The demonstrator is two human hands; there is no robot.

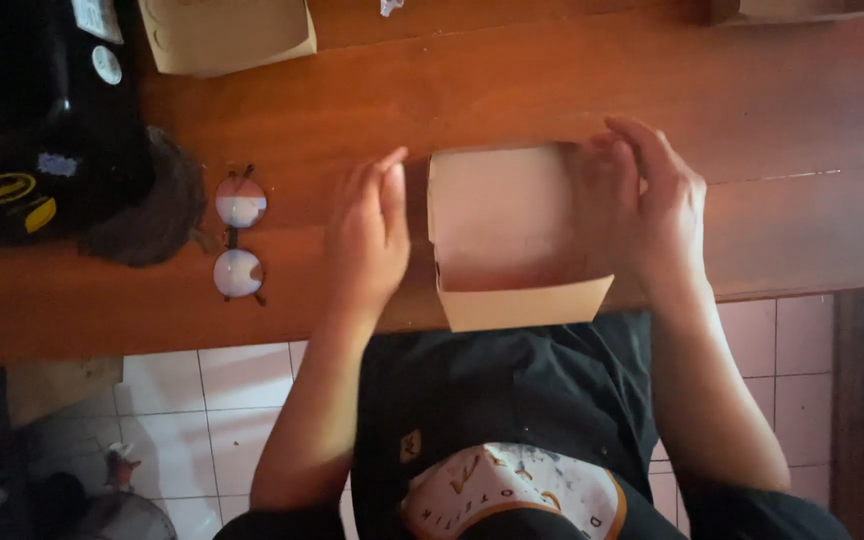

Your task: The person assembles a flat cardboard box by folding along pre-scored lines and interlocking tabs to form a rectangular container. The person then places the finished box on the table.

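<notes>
A black printed shirt fills the near edge of the view, its lower part cut off. Above it, both forearms reach forward onto the wooden worktop. The left hand lies flat, palm down, fingers straight and together, just left of an open cardboard box and seemingly touching its left wall. The right hand curls over the box's right wall, fingers loosely bent and holding that side; the wall beneath is hidden. The box sits at the near edge of the worktop, its near flap overhanging. Round glasses lie to the left, beside a dark bag that is hard to make out. Another cardboard piece is cut off at the far edge.
</notes>
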